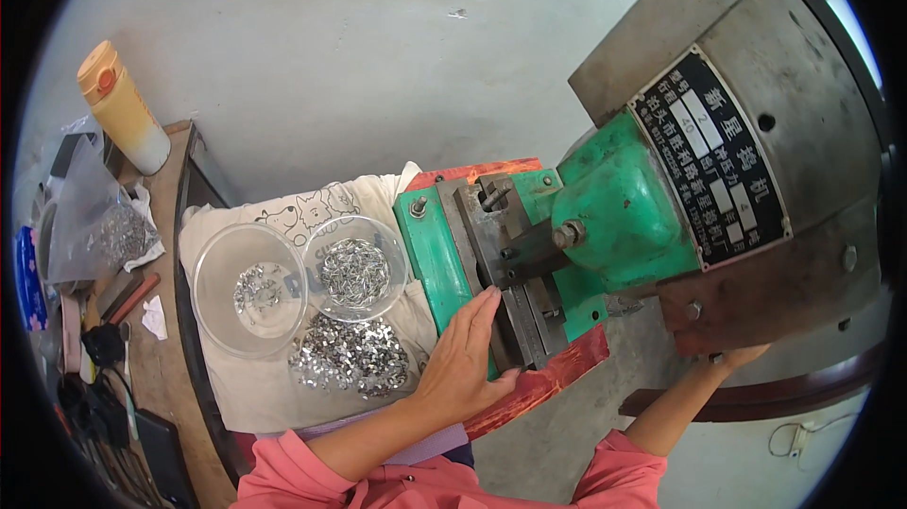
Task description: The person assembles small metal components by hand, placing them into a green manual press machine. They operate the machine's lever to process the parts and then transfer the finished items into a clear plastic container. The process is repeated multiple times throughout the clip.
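My left hand rests on the near side of the steel die block, fingers stretched out toward the punch and thumb apart from them. It looks open; whether a small part lies beneath the fingertips is hidden. The die sits on the green bed of a press whose green ram housing rises at the right. My right hand reaches behind the lower edge of the grey machine body, which hides its fingers.
Left of the press, a cloth bears a clear tub with few metal bits, a clear bowl of metal pieces and a loose pile of small metal parts. A yellow bottle and tools stand on a wooden table.
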Motion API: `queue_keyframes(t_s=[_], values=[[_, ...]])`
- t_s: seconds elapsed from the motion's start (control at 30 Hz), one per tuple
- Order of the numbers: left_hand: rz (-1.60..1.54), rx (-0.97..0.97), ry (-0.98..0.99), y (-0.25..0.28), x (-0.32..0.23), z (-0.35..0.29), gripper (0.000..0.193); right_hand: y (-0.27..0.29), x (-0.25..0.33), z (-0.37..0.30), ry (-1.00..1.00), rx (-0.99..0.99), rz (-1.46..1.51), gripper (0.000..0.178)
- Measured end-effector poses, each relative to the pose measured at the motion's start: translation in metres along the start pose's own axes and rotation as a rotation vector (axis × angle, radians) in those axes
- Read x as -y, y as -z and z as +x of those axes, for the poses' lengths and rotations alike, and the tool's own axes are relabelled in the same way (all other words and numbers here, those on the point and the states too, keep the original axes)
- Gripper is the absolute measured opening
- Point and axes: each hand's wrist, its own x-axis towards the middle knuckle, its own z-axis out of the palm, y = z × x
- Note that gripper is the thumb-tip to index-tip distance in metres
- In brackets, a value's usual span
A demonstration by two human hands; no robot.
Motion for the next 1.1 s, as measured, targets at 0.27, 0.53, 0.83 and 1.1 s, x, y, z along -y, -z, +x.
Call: queue_keyframes(t_s=[0.27, 0.53, 0.83, 1.1], values=[[0.002, -0.014, 0.072, -0.005, -0.005, 0.004, 0.106, 0.031, -0.032, 0.026, -0.061, 0.084, 0.001, 0.049], [0.049, -0.026, 0.019, -0.007, 0.000, 0.011, 0.107, 0.055, -0.078, 0.031, -0.123, 0.117, 0.134, 0.047], [0.116, -0.068, -0.024, -0.004, -0.002, 0.017, 0.100, 0.049, -0.056, 0.083, -0.086, 0.256, 0.095, 0.045], [0.198, -0.111, -0.036, -0.002, 0.002, 0.034, 0.097, -0.013, 0.077, 0.168, -0.261, 0.323, -0.021, 0.050]])
